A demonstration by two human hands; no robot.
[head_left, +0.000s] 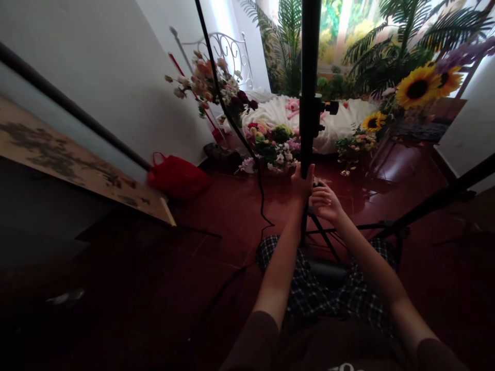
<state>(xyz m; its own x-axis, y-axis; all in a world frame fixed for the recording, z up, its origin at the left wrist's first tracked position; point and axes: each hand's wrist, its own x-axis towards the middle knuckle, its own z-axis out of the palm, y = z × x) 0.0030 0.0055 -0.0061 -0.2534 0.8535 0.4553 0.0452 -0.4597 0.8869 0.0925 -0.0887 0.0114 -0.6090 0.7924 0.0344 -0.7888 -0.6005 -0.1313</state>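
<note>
The upright black pole (309, 62) looks like smooth coated metal with a low sheen; the dark knob (331, 107) on it passes for matt plastic. The trailing cable (211, 51) has a smooth, rubbery or plastic skin. The floor (228, 206) is hard, glossy red tile, mirroring light before the front edge of the bed (336, 126), which wears soft, rumpled white cloth. Its headboard (231, 50) is slim, smooth metal. The wall (96, 67) looks smooth and matt. The red bag (180, 178) is thin and pliant, cloth or plastic, hard to tell. The panel (77, 154) has a flat, matt, paper-like face and a pale, wood-like edge strip (168, 212). The checked legwear (317, 299) is matt cloth.
</note>
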